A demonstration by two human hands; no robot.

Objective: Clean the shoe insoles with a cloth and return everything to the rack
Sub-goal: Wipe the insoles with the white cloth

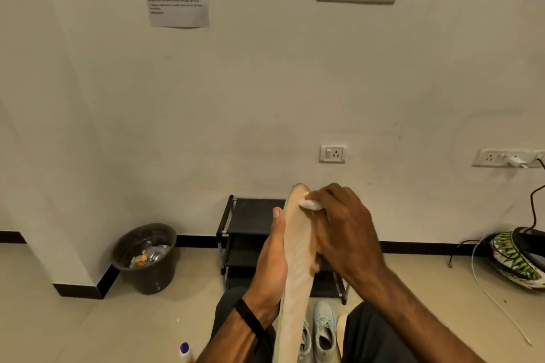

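Observation:
A long beige insole [296, 268] stands nearly upright in front of me. My left hand [272, 256] holds it from the left and from behind, with the thumb along its left edge. My right hand [339, 224] pinches a small white cloth [311, 204] against the insole near its top end. Behind my hands stands a low black shoe rack [250, 215] against the wall. A pale blue-grey shoe [324, 330] sits on the floor between my knees, and the edge of a second shoe [305, 342] shows beside it. A second beige insole's end [340, 330] lies to their right.
A dark bin [147, 256] with rubbish stands at the left by a wall corner. A green-patterned helmet [519, 259] and cables lie at the right. A bottle with a blue cap [185, 352] shows at the bottom edge. Beige tiled floor lies around me.

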